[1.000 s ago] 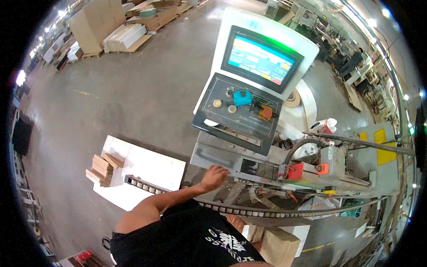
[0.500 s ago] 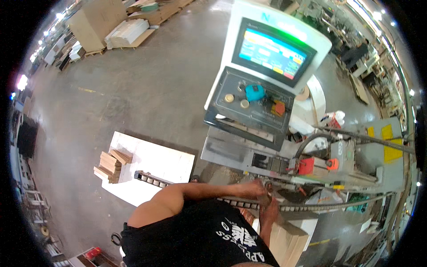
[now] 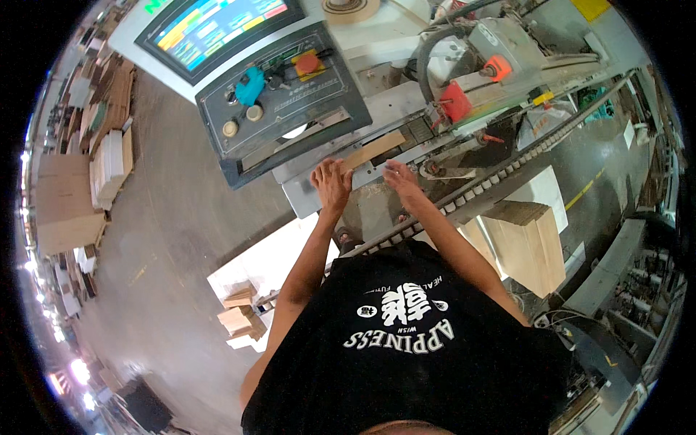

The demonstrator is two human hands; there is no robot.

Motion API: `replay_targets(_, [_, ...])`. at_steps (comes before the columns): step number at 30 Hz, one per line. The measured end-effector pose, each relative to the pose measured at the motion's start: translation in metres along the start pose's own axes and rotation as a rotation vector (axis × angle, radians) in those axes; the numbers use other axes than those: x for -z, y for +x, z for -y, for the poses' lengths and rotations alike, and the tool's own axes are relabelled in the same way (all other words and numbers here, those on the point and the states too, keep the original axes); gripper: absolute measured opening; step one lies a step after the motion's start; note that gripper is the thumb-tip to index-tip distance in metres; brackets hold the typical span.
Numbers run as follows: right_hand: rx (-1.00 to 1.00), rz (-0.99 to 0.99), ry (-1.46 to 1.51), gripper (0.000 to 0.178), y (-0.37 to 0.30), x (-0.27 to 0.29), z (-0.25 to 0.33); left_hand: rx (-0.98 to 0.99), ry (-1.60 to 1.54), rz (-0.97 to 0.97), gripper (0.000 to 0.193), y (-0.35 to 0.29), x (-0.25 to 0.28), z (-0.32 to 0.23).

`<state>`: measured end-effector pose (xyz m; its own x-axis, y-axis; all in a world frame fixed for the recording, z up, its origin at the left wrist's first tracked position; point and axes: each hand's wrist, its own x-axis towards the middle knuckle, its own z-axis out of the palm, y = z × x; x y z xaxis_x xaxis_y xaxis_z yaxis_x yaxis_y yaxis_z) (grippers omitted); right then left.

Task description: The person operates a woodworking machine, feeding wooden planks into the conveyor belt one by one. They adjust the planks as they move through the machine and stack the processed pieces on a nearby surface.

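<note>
A narrow light-brown wooden strip (image 3: pixel 373 149) lies flat on the grey metal bed (image 3: pixel 297 190) of a machine, below its control panel. My left hand (image 3: pixel 332 185) is at the strip's left end, index finger and thumb closed about that end. Close to the bed's front edge, right of the left hand, is my right hand (image 3: pixel 402 183). Its fingers are bent and apart, with nothing visible in them. A red block (image 3: pixel 455 101) and a dark slotted plate (image 3: pixel 418 130) sit on the machine beyond the strip's far end.
The control panel (image 3: pixel 286 109) with a lit screen (image 3: pixel 217 29) overhangs the bed at upper left. A roller rail (image 3: pixel 500 174) runs diagonally in front of me. Stacked boards (image 3: pixel 523 243) stand at right; wooden blocks (image 3: pixel 241 319) lie on a white board (image 3: pixel 272 254) at left.
My view has turned and come nearer the machine. Both hands, earlier close together near the boards on the right, are now apart at the bed. The wooden strip now lies on it.
</note>
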<state>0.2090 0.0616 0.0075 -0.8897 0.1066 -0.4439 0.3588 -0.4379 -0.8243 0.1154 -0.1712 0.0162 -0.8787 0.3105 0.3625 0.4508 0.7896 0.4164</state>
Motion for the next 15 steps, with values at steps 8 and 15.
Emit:
replay_targets(8, [0.067,0.036,0.132,0.087,0.041,-0.063,0.022,-0.191,0.014,-0.057,0.031,0.009,0.008,0.044])
replay_targets(15, [0.091,0.042,0.146,0.085,0.035,-0.072,0.028,-0.283,0.116,0.132,0.040,0.011,0.030,0.063])
